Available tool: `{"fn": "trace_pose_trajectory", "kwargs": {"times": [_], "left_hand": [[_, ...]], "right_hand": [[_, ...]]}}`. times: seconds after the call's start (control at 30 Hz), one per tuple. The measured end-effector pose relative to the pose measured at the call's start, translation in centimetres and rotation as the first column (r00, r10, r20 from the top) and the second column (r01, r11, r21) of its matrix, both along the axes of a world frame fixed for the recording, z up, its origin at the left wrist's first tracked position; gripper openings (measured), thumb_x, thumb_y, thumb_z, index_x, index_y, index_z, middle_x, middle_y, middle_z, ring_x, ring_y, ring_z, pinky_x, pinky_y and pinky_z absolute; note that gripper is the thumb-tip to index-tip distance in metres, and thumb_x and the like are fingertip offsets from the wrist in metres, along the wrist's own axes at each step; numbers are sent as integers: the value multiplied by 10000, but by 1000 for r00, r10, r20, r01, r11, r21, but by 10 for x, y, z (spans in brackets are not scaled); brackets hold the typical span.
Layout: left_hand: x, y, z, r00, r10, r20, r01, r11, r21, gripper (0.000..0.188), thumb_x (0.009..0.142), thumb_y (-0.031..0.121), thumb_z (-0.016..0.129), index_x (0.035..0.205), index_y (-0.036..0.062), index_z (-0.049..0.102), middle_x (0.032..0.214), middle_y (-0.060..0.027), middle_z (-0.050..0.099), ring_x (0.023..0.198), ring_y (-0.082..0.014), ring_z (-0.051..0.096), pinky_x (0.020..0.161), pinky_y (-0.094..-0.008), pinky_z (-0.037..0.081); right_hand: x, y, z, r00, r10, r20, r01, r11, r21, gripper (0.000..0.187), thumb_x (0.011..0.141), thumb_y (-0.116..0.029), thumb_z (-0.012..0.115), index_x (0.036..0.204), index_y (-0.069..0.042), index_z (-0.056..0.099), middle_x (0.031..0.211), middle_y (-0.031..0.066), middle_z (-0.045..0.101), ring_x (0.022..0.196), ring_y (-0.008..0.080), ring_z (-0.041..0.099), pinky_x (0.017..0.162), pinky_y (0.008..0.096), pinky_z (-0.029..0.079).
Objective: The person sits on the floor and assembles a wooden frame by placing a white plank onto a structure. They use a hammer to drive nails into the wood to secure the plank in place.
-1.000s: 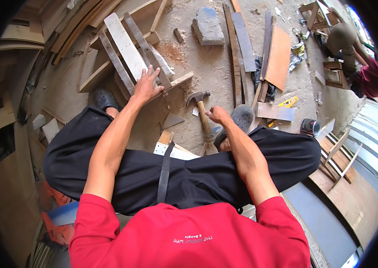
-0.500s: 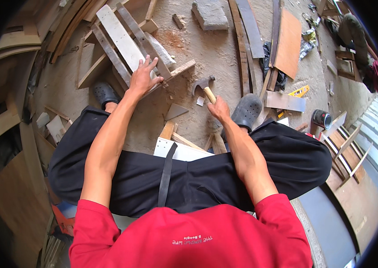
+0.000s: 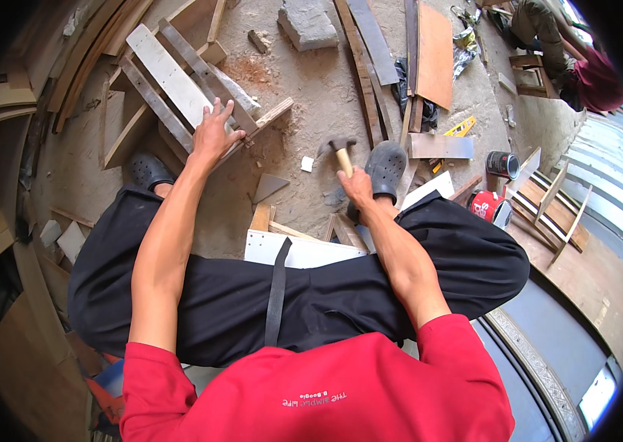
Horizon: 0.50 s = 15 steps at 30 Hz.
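Note:
My left hand (image 3: 213, 133) lies flat, fingers spread, on a small frame of nailed wooden slats (image 3: 179, 81) on the dusty concrete floor. My right hand (image 3: 356, 185) grips the wooden handle of a claw hammer (image 3: 339, 151), whose metal head hangs a little above the floor, to the right of the frame and apart from it. I am crouched in black trousers, with a dark clog (image 3: 147, 170) beside the frame and the other clog (image 3: 386, 167) right by the hammer hand.
A small triangular wood offcut (image 3: 269, 186) lies between my feet. Planks and boards (image 3: 392, 59) and a concrete block (image 3: 308, 23) lie ahead. Two cans (image 3: 501, 164) stand at the right. Another person (image 3: 584, 62) crouches at the upper right. White board (image 3: 304, 252) under my legs.
The hammer head has swung up and away from the floor in my right hand. My left hand has stayed on the slat frame. The view has shifted slightly downward.

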<state>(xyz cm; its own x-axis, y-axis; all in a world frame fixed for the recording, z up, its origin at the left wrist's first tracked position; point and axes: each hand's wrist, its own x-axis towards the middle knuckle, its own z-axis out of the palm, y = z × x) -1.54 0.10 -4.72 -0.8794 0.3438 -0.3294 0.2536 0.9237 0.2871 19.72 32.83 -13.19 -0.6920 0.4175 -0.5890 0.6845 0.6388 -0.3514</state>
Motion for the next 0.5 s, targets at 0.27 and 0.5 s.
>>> {"fn": "trace_pose_trajectory", "kwargs": {"times": [0.27, 0.5], "left_hand": [[-1, -3, 4, 1000, 6, 11, -6, 1000, -16, 855, 762, 405, 771, 1490, 195, 374, 1553, -182, 294, 1383, -461, 321, 1067, -473, 412], [-1, 5, 15, 999, 6, 49, -4, 999, -42, 855, 767, 374, 773, 1488, 151, 371, 1547, -211, 285, 1386, -468, 304, 1073, -479, 402]], "right_hand": [[-72, 46, 28, 989, 68, -132, -59, 996, 72, 415, 873, -420, 622, 1048, -45, 642, 1015, 230, 680, 972, 420, 645, 838, 506, 509], [-147, 185, 4, 959, -280, -44, 271, 860, 432, 521, 843, -410, 650, 1199, -41, 551, 1245, 192, 588, 1191, 336, 552, 1004, 490, 436]]}}
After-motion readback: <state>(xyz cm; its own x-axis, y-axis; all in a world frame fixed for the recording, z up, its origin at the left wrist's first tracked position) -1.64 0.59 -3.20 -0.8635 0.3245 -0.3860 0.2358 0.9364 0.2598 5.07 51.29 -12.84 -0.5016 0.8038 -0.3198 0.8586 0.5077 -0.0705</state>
